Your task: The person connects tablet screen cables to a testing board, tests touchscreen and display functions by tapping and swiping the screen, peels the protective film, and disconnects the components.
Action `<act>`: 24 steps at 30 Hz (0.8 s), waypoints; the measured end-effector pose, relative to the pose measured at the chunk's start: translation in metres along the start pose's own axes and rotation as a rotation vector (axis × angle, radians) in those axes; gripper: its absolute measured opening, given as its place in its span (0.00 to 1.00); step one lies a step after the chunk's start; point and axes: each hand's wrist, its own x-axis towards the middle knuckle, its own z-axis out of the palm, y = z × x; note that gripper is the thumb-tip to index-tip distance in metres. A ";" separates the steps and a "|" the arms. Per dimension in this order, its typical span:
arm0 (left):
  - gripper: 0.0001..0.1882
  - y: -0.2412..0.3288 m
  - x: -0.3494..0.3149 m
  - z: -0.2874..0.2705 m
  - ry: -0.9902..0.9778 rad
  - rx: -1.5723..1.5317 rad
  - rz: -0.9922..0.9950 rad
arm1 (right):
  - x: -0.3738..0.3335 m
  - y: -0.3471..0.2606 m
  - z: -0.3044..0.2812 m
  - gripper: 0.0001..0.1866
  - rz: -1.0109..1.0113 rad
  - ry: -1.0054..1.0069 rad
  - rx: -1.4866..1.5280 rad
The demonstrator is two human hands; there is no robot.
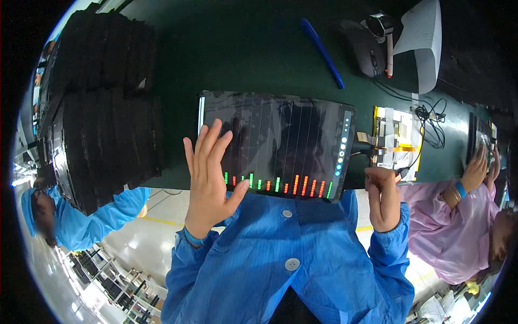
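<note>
A tablet-like display panel lies on the dark green table in front of me, lit with red and green bars along its near edge and a column of round icons at its right side. My left hand is open over the panel's left part, fingers spread. To the right, flat cables join the panel to a circuit board with yellow edges. My right hand is closed at the board's near edge, fingertips curled together beside a red-and-black plug. Whatever its fingers hold is hidden.
Tall stacks of black trays stand at the left. Beyond the panel are a blue pen, a black mouse, a curled white sheet and a bundled black cable. Co-workers in pink and blue sit on either side.
</note>
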 end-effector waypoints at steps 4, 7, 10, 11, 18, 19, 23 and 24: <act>0.38 0.007 0.004 0.005 -0.043 -0.014 0.031 | 0.003 0.002 -0.001 0.13 -0.060 0.003 -0.117; 0.38 0.008 0.005 0.010 -0.067 0.014 0.055 | 0.005 -0.002 -0.001 0.11 0.012 0.022 -0.084; 0.40 0.010 0.007 0.009 -0.082 0.066 0.033 | 0.007 -0.002 -0.001 0.09 0.001 0.080 -0.141; 0.40 0.009 0.007 0.006 -0.067 0.060 0.032 | 0.006 0.004 0.002 0.08 -0.006 0.104 -0.163; 0.36 -0.019 0.019 -0.002 0.139 0.088 -0.049 | 0.018 0.013 0.004 0.09 -0.197 0.175 -0.382; 0.35 -0.027 0.019 -0.002 0.150 0.077 -0.073 | 0.020 0.013 0.005 0.09 -0.231 0.192 -0.410; 0.31 -0.046 0.015 0.004 0.077 -0.153 -0.266 | 0.023 0.016 0.005 0.09 -0.310 0.169 -0.400; 0.32 -0.044 0.014 0.007 0.059 -0.256 -0.371 | 0.023 0.016 0.004 0.09 -0.335 0.147 -0.399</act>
